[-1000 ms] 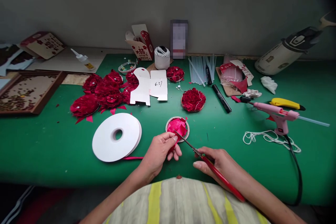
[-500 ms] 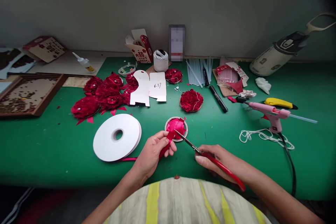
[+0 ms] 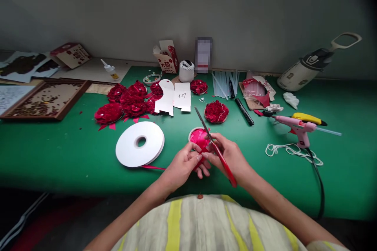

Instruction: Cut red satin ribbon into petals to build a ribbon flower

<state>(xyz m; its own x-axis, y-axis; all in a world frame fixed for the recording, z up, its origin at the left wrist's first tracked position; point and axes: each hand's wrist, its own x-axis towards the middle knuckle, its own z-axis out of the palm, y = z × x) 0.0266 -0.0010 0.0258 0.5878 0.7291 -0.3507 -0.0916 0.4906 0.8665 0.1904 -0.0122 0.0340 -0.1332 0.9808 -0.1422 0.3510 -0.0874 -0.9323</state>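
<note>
The left hand (image 3: 184,164) pinches a short piece of red ribbon (image 3: 201,157) between thumb and fingertips, just above the near edge of the bench (image 3: 59,157). The right hand (image 3: 231,157) is closed around the red handles of a pair of scissors (image 3: 216,151), its fingertips meeting the left hand's at the ribbon; the blades point up and away, toward the back wall, and appear closed. A thin strand of the same red ribbon runs from under the left hand to the white ribbon spool (image 3: 140,149) lying flat to the left.

Just beyond the two hands sits a round disc with pink ribbon petals (image 3: 198,136). Further back lies a finished red ribbon flower (image 3: 216,111), with another smaller flower (image 3: 198,86) behind it. A cluster of red flowers (image 3: 126,102) is heaped at the left, beside a flat white die-cut card (image 3: 173,98) marked with handwriting. To the right of the flower lies a black marker (image 3: 244,111), behind it a bundle of clear glue sticks (image 3: 224,82). Well to the right a pink glue gun (image 3: 297,128) stands on the green cover, its black cord trailing toward the near edge, with a loose white string (image 3: 291,151) beside it and a yellow utility knife (image 3: 309,118) just behind. A wooden tray (image 3: 44,100) sits at far left.
</note>
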